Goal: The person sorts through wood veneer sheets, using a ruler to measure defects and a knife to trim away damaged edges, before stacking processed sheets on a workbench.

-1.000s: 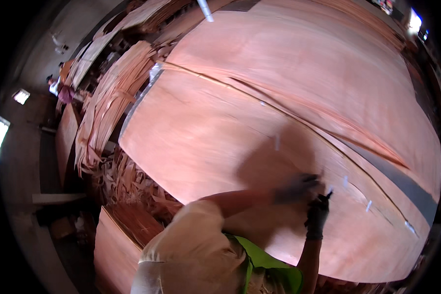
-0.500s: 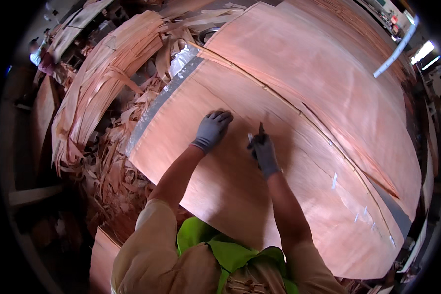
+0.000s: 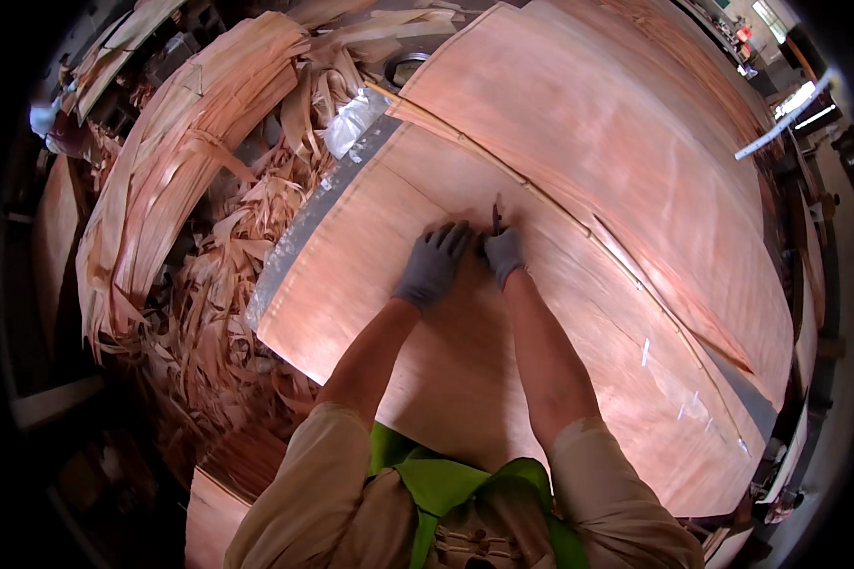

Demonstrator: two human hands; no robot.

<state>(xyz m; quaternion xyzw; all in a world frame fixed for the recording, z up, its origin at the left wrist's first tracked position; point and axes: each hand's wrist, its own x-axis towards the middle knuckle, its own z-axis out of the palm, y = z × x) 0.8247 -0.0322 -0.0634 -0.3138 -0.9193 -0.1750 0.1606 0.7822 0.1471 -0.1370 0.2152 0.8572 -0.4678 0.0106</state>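
Observation:
A wide sheet of reddish wood veneer [image 3: 351, 275] lies spread before me, with a crack line running across its far part. On it rests my left hand [image 3: 434, 266] in a grey glove, palm down and fingers stretched forward. Close to its right, my gloved right hand [image 3: 504, 254] is closed round a slim dark tool [image 3: 496, 218] that stands up from the fist; its exact kind does not show. Beyond both hands a long thin bamboo stick [image 3: 531, 188] lies slantwise over the veneer. Small pale tape strips [image 3: 645, 352] stick to the sheet at the right.
More veneer sheets [image 3: 617, 123] are layered behind the stick. To the left are a heap of torn veneer strips [image 3: 228, 284], a bent veneer stack [image 3: 194, 123] and a crumpled clear plastic bag [image 3: 351, 123]. A person [image 3: 57, 123] is at the far left.
My left hand has moved right and slightly nearer me. The right hand has shifted a little left and away from me, so the two are closer together. My view has turned slightly.

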